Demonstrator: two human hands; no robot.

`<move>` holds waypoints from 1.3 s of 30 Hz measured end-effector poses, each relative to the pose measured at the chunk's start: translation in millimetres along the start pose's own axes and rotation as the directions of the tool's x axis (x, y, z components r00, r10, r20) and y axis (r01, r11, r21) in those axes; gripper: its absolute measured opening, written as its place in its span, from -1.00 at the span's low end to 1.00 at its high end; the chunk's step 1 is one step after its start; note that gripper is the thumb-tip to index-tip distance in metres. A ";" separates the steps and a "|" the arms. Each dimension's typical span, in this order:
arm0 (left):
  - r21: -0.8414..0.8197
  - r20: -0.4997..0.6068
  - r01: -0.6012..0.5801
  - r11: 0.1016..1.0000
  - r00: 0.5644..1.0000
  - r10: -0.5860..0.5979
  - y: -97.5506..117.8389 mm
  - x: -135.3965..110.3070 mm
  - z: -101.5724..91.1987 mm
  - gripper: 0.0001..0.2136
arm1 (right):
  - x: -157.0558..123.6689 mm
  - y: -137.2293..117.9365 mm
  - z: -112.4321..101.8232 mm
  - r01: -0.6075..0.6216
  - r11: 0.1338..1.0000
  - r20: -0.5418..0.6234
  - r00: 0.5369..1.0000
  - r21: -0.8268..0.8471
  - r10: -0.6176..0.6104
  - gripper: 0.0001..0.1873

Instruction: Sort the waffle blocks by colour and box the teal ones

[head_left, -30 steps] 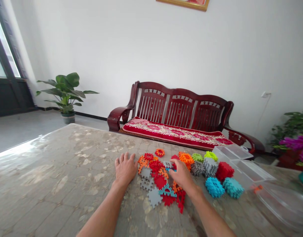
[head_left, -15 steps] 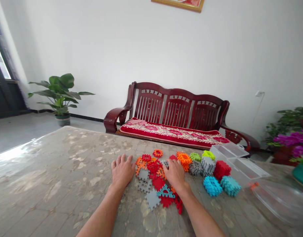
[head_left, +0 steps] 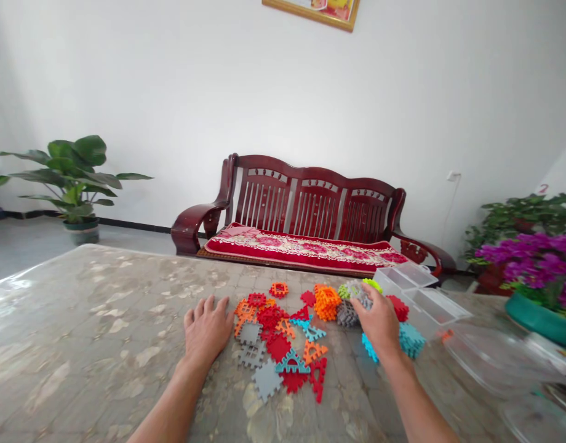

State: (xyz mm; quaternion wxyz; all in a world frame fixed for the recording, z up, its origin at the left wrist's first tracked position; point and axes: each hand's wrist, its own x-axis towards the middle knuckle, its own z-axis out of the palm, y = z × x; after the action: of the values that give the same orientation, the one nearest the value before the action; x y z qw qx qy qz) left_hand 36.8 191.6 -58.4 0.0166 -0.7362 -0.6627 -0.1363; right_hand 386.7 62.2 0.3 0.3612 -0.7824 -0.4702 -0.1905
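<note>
My left hand (head_left: 206, 329) lies flat on the table with its fingers spread, just left of a loose pile of toothed plastic building tiles. Red tiles (head_left: 279, 347), orange tiles (head_left: 314, 352), grey tiles (head_left: 267, 380) and blue triangular tiles (head_left: 292, 362) make up that pile. Over the sorted stacks, my right hand (head_left: 378, 314) pinches a grey tile (head_left: 357, 290) with openwork. Close to it are an orange stack (head_left: 326, 303), a dark grey stack (head_left: 346, 314), a red stack (head_left: 398, 309) and a teal stack (head_left: 411, 340). The hand partly hides a bright blue stack (head_left: 370, 348).
Clear plastic compartment boxes (head_left: 437, 307) stand behind the stacks, with a clear lid (head_left: 490, 357) at the right. A teal flowerpot (head_left: 541, 320) holds purple flowers beyond. Behind the patterned table (head_left: 126, 344) is a wooden bench (head_left: 310, 197).
My right hand has moved right from the loose pile to the stacks, carrying the grey tile. My left hand stays flat on the table. The view has turned slightly right.
</note>
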 end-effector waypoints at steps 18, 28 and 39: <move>0.018 -0.025 0.000 1.000 1.000 0.000 -1.9 2.1 5.6 -0.55 | 13.2 51.4 -15.0 -0.091 0.970 0.081 0.990 -0.226 0.111 -0.48; -0.008 0.006 0.008 1.000 1.000 -0.007 0.5 0.2 -0.4 -0.54 | -45.7 -23.6 3.7 0.263 0.917 0.083 0.951 0.300 -0.299 -0.69; -0.003 0.008 0.017 1.000 1.000 -0.016 2.9 -3.0 -4.7 -0.56 | -68.0 -74.9 35.1 0.202 0.950 0.487 0.822 0.238 -0.296 -0.58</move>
State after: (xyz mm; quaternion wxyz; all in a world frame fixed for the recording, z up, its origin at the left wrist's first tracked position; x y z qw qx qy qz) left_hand 38.5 187.4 -54.1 0.0118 -0.7313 -0.6686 -0.1347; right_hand 286.9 69.9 -37.5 0.2611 -0.7012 -0.6630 0.0231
